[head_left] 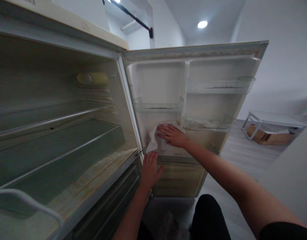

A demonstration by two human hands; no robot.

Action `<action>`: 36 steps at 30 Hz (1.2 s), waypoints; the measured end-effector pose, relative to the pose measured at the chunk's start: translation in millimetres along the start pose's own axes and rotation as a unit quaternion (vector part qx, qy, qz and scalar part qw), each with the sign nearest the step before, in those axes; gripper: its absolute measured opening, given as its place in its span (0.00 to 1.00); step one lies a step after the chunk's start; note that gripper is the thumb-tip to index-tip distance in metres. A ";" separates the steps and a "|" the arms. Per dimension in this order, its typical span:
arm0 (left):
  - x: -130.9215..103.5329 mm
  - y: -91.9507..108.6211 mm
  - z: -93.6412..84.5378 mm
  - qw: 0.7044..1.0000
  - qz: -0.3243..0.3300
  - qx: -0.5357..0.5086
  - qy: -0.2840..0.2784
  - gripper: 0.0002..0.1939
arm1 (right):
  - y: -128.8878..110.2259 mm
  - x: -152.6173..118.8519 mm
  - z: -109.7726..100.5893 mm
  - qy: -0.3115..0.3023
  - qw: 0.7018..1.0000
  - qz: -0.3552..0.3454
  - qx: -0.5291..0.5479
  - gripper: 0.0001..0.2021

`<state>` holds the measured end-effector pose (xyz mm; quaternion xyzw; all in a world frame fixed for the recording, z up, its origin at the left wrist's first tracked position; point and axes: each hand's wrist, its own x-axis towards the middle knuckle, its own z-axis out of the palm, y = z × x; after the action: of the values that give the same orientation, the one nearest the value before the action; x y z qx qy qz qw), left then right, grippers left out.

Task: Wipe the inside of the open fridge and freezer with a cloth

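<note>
White walls frame an open fridge (68,133). Against its door (168,100), the right hand (172,136) presses a cloth (153,140) flat, fingers spread, gripping nothing. The left hand (150,168), open, steadies the door's hinge edge below.

the white cloth (155,140) is a soft, crumpled rag spread flat against the inner wall of the open fridge door (165,83), low down, just under the left clear door shelf and beside the lower right one. its upper part is pinned under a flat palm, while its lower left corner hangs loose in a fold toward the door's bottom edge. the door stands swung wide open, its lining off-white and yellowed, with clear plastic shelves across it.
</note>
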<state>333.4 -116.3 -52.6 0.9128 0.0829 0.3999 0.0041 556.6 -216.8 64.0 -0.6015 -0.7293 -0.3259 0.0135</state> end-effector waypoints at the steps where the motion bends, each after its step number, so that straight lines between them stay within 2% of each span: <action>1: -0.4 -1.3 -0.2 1.000 0.000 -0.006 0.001 0.26 | 5.0 -12.6 -5.8 -0.013 1.000 -0.005 -0.001 0.36; 3: -0.8 -3.7 0.2 1.000 0.002 -0.019 0.003 0.24 | 12.3 -40.2 -19.6 -0.041 0.999 0.004 -0.003 0.36; 6: -0.9 -5.6 3.4 0.999 -0.002 -0.033 0.015 0.23 | 20.1 -84.0 -43.1 -0.086 0.994 0.057 -0.021 0.38; 10: -0.8 -4.6 9.4 0.998 -0.016 -0.050 0.032 0.22 | 31.0 -137.5 -67.0 -0.079 0.986 0.137 -0.055 0.33; 13: -0.5 -3.1 12.8 0.997 -0.021 -0.061 0.042 0.22 | 35.2 -160.5 -73.6 -0.091 0.980 0.160 -0.077 0.29; 15: -0.1 -2.3 14.5 0.997 -0.020 -0.062 0.050 0.21 | 33.9 -162.9 -72.6 -0.110 0.977 0.159 -0.092 0.26; 18: 0.5 -1.1 16.4 0.996 -0.020 -0.063 0.058 0.21 | 28.3 -148.2 -63.0 -0.108 0.983 0.128 -0.078 0.25; 21: 0.4 0.8 17.5 0.996 -0.022 -0.065 0.061 0.22 | 20.9 -115.2 -44.2 -0.084 0.993 0.072 -0.033 0.27; 26: 0.8 4.3 16.9 0.997 -0.023 -0.058 0.044 0.22 | -2.1 -28.5 -3.4 -0.064 0.997 -0.004 -0.042 0.22; 30: 1.9 3.9 15.5 0.998 -0.017 -0.051 0.032 0.23 | -26.6 34.4 22.5 -0.045 0.999 -0.012 -0.028 0.18; 33: 1.6 2.2 14.2 0.998 -0.013 -0.048 0.029 0.24 | -33.3 46.1 30.9 -0.049 0.998 -0.018 -0.036 0.17; 36: 0.7 0.5 13.2 0.998 -0.008 -0.048 0.029 0.23 | -24.2 22.2 31.1 -0.055 0.997 -0.046 -0.024 0.18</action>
<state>343.6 -115.8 -61.1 0.8987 0.0706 0.4300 0.0490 540.6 -183.8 37.5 -0.5841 -0.7478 -0.3106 -0.0561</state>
